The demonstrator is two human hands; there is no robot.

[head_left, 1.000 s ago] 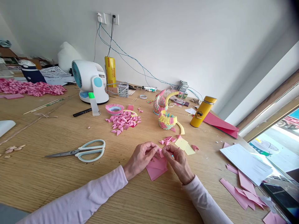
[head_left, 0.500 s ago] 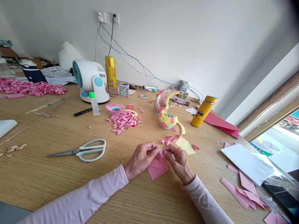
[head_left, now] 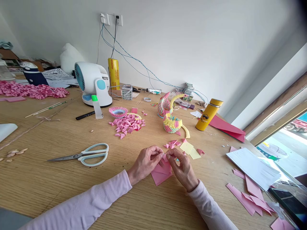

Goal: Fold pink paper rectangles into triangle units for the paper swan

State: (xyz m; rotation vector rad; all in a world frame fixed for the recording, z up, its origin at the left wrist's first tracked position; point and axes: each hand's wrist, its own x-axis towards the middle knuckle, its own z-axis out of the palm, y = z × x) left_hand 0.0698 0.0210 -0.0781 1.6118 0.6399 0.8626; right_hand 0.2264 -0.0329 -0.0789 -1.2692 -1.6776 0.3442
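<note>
Between the fingertips of my left hand [head_left: 146, 163] and my right hand [head_left: 182, 166] is a small piece of pink paper [head_left: 165, 157], pinched from both sides. My fingers partly cover it. Flat on the table below lie pink paper sheets [head_left: 160, 176]. Just beyond my hands are several folded pink triangles [head_left: 172, 144] and yellow paper slips [head_left: 189, 149]. Farther off stands a yellow and pink folded-paper basket shape [head_left: 171, 124], a curved yellow strip [head_left: 186, 131] beside it.
Scissors [head_left: 82, 155] lie to the left. A heap of pink folded pieces [head_left: 127, 124], a glue bottle [head_left: 97, 108] and a fan [head_left: 92, 83] are behind. At right stand a yellow bottle [head_left: 207, 115], white papers [head_left: 253, 167], pink strips [head_left: 249, 199] and a phone [head_left: 289, 204].
My right hand has shifted very slightly left, toward the left fingers. Both hands still pinch the small pink paper; the things on the table stay put.
</note>
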